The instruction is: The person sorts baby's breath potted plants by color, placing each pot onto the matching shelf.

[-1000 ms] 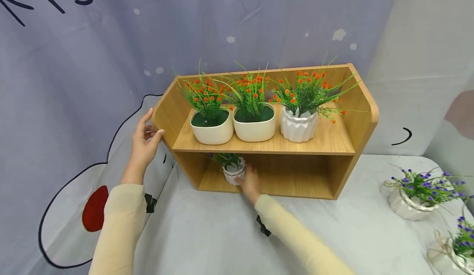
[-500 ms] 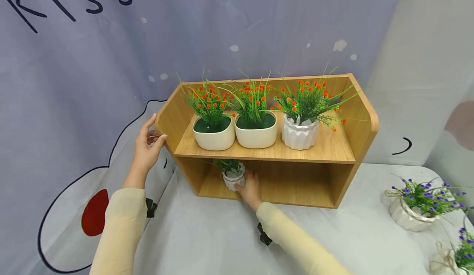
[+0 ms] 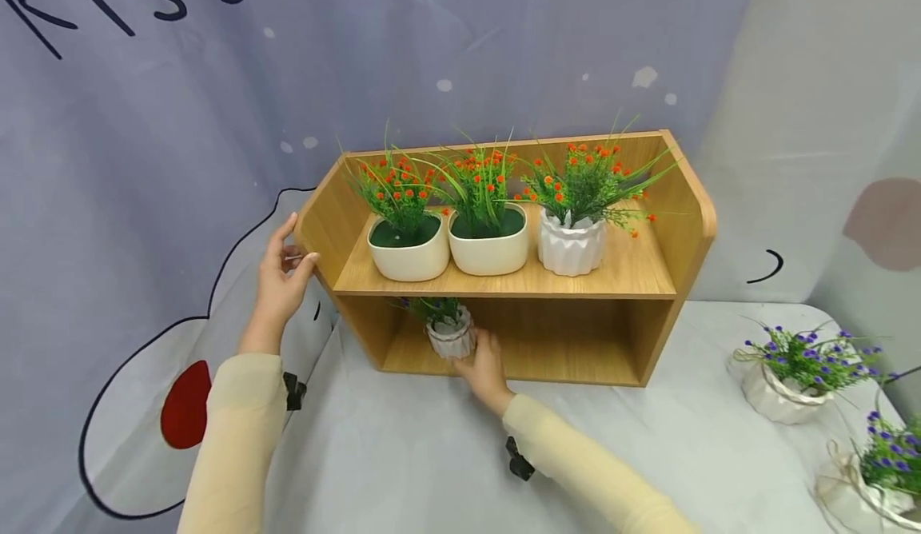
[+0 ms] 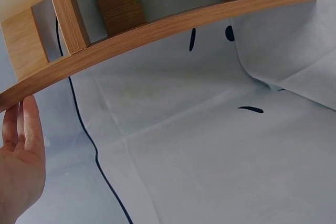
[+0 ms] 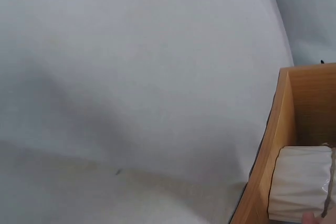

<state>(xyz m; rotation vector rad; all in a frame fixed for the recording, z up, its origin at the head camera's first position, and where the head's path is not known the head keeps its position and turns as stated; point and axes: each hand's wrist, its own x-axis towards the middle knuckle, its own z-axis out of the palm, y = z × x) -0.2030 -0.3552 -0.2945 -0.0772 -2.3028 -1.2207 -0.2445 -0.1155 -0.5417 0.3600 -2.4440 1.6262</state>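
In the head view, my left hand (image 3: 279, 290) is at the left side panel of a two-level wooden shelf (image 3: 504, 288), its fingertips and thumb touching the panel's front edge. The left wrist view shows the left hand's fingers (image 4: 32, 124) extended against the wood. My right hand (image 3: 486, 372) reaches into the lower level, fingers against the right side of a small white ribbed flowerpot (image 3: 451, 338) and thumb low at its front. The pot stands upright near the left wall, its plant partly hidden by the upper board. In the right wrist view, a fingertip (image 5: 308, 217) meets the pot.
Two oval cream planters (image 3: 408, 256) and a white ribbed pot (image 3: 572, 246), all with orange flowers, stand on the upper level. Two white pots with purple flowers, one nearer the back (image 3: 780, 394) and one in front (image 3: 856, 498), stand on the right of the white-covered surface.
The pot in the lower level now stands straighter than before. My right thumb has slid off its front to just below it. The left hand stays at the panel; the head view shifts slightly.
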